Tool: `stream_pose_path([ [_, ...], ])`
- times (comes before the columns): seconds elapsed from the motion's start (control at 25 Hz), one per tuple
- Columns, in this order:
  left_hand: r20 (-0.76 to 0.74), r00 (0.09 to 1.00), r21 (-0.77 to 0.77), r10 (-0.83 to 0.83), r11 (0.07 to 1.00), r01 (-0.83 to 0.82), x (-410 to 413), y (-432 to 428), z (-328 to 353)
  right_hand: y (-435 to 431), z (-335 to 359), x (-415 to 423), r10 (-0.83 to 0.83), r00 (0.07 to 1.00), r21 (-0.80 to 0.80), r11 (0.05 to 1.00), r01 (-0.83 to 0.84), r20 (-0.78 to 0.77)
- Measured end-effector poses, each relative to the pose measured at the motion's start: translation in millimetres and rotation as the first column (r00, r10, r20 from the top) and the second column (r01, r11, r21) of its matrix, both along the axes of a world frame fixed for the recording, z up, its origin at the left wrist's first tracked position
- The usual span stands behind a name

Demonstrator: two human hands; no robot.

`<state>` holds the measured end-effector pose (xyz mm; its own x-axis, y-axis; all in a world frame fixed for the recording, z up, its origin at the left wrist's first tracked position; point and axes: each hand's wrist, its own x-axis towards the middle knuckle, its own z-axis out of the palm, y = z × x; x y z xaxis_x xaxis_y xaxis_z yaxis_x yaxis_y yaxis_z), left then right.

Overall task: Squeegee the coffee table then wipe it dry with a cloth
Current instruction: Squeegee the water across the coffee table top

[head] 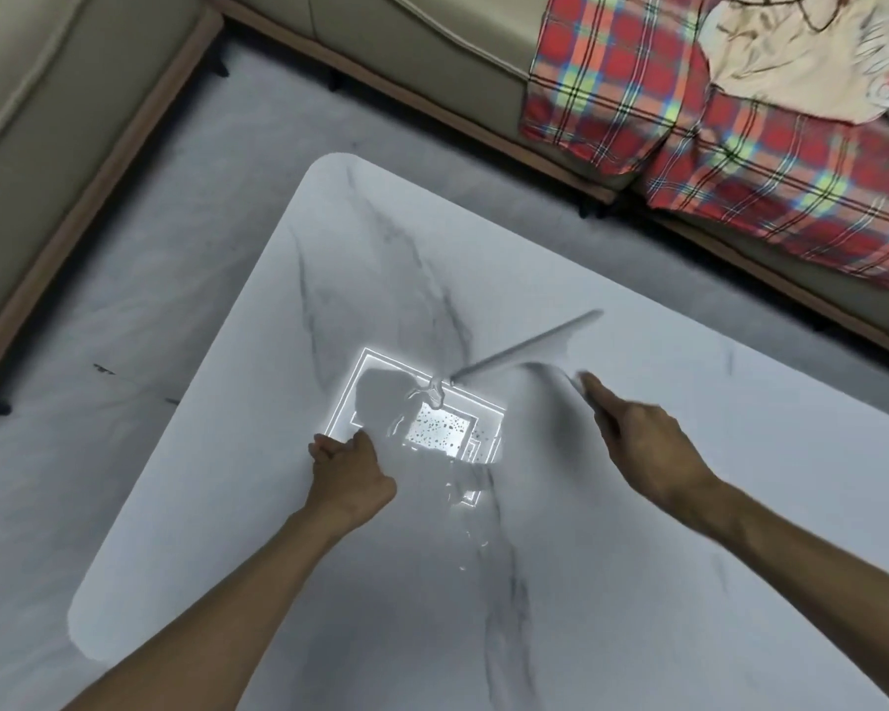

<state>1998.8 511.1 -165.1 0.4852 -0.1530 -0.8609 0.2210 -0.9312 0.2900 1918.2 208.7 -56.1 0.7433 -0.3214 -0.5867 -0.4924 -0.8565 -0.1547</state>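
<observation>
The coffee table (637,608) fills the near field.

- **Left hand** (350,474): at 9 o'clock from the table centre. It rests on the surface with the fingers curled into a fist, and nothing is visible inside it.
- **Right hand** (642,443): at 3 o'clock. The fingers are wrapped round the handle of the squeegee (524,351). The hand and handle are motion-blurred.
- **Squeegee:** the blade lies on or just above the top, toward 11 o'clock from the right hand. It runs from 8 to 2 o'clock.
- **Water:** the blade's 8 o'clock end meets a pooled bead of water (435,397). A trail of droplets (465,510) lies at 6 o'clock from that bead.
- **Light reflection** (381,397): sits between the two hands.
- **Beyond the table:** pale floor (201,223), then a sofa (406,38) at 12 o'clock carrying a plaid blanket (689,146) at 1 o'clock.
- **Cloth:** no wiping cloth can be identified on the table.

Likely faults:

- Uneven blade pressure would leave streaks.
- The droplet trail sits outside the blade's line and may be missed.
- A stroke carried to the edge would spill water onto the floor.
- The resting fist may smear the wet area.

No brand, label or legible writing is visible.
</observation>
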Motion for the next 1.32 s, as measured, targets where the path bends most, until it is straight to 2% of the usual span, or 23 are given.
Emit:
stream_pose_path([
  [0.12, -0.005, 1.000, 0.014, 0.026, 1.000, -0.026, 1.5, -3.6, 1.2, -8.9, 25.6, -39.9, -0.028, 0.994, 0.011, 1.000, 0.029, -0.102],
  [0.2, -0.001, 0.999, 0.009, 0.036, 0.999, -0.036, 1.5, -4.8, 1.8, -18.7, 33.2, -36.0, -0.066, 0.996, 0.003, 0.998, 0.067, -0.053],
  [0.36, 0.009, 1.000, 0.020, 0.007, 1.000, -0.007, 0.1, -4.3, 2.8, -30.0, 16.4, 45.4, -0.252, 0.954, 0.046, 0.968, 0.248, 0.163],
  [0.52, 0.017, 1.000, 0.020, -0.023, 1.000, 0.023, -0.6, -3.0, 2.8, -9.8, -22.2, 114.2, -0.420, 0.896, 0.096, 0.907, 0.410, 0.145],
  [0.6, 0.029, 0.999, 0.010, -0.040, 0.999, 0.040, -1.2, -4.0, 2.8, 5.2, -35.2, 109.4, -0.382, 0.916, 0.032, 0.924, 0.381, 0.122],
  [0.72, 0.040, 0.998, 0.012, -0.057, 0.998, 0.057, -3.6, -5.0, 1.5, 17.4, -39.7, 55.1, -0.226, 0.968, -0.068, 0.970, 0.233, 0.105],
  [0.84, 0.064, 0.996, 0.016, -0.065, 0.998, 0.064, -6.1, -4.9, 1.7, 22.2, -29.4, -18.4, -0.196, 0.979, -0.049, 0.979, 0.199, 0.055],
  [0.96, 0.091, 0.993, 0.027, -0.071, 0.997, 0.068, -7.3, -2.5, 2.4, 25.7, -6.1, -81.0, -0.178, 0.982, 0.001, 0.984, 0.179, -0.058],
  [1.08, 0.109, 0.991, 0.016, -0.071, 0.997, 0.070, -10.6, 4.7, 2.3, 18.1, 17.6, -104.8, -0.161, 0.980, -0.013, 0.987, 0.160, -0.117],
  [1.2, 0.202, 0.978, -0.020, -0.055, 0.998, 0.061, -19.7, 17.8, 2.5, 8.4, 25.3, -62.5, -0.196, 0.980, -0.002, 0.981, 0.196, 0.037],
  [1.32, 0.284, 0.959, -0.028, -0.024, 0.999, 0.033, -35.2, 33.9, 2.6, 1.9, 13.3, 26.8, -0.442, 0.887, 0.132, 0.895, 0.427, 0.132],
])
